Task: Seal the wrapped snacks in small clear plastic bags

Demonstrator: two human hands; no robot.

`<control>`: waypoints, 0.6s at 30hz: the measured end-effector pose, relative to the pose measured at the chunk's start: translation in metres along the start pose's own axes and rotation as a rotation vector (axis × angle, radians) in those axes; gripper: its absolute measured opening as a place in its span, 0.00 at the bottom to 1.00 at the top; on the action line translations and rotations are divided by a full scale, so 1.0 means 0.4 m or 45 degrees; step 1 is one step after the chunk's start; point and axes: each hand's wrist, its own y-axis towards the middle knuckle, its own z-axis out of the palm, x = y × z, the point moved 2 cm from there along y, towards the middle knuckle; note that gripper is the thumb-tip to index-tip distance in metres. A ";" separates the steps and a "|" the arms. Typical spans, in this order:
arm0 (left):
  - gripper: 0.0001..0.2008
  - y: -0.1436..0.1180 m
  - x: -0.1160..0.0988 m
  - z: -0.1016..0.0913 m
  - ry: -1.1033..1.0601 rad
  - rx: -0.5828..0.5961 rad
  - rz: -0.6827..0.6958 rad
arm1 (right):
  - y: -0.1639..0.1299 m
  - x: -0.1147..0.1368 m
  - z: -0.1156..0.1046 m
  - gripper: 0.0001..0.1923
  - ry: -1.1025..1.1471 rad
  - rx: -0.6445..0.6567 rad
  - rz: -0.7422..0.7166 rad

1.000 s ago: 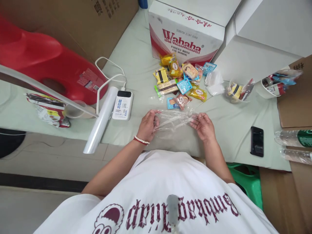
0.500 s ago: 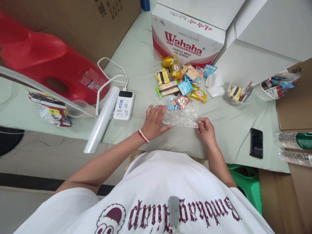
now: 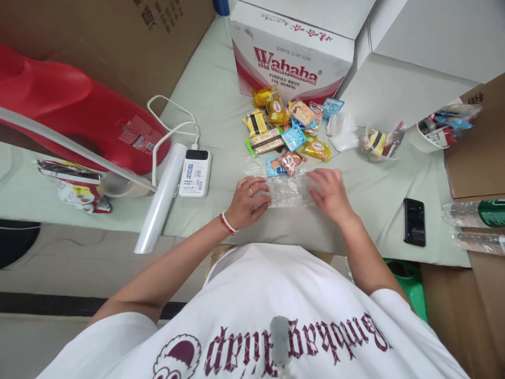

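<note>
A clear plastic bag lies flat on the pale green cloth right in front of me. My left hand, with a ring and a bead bracelet, rests on the bag's left edge, fingertips pinching it. On the bag's right part lies my right hand, fingers spread and pressing down, a little blurred. Just beyond the bag is a heap of small wrapped snacks in yellow, blue and brown wrappers.
A Wahaha carton stands behind the snacks. A power bank with cable, a film roll and a red plastic stool lie left. A black phone, filled snack bags, a cup and bottles sit right.
The bag, held stretched in the air between both hands a second ago, now lies on the cloth. My right hand has opened and moved left onto it.
</note>
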 end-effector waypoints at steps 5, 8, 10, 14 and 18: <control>0.15 0.005 0.022 0.010 -0.231 -0.137 -0.201 | 0.106 0.053 0.090 0.31 -0.063 0.536 -0.130; 0.17 0.017 0.064 0.025 -0.353 -0.157 -0.391 | 0.091 0.063 0.078 0.15 -0.080 0.444 -0.188; 0.17 0.022 0.083 0.031 -0.431 -0.141 -0.458 | 0.037 0.075 0.047 0.14 -0.086 0.301 -0.291; 0.16 0.024 0.091 0.039 -0.469 -0.124 -0.503 | -0.145 0.103 0.006 0.17 -0.050 0.279 -0.556; 0.16 0.023 0.085 0.060 -0.384 -0.096 -0.533 | -0.308 0.100 -0.014 0.13 0.036 0.499 -0.476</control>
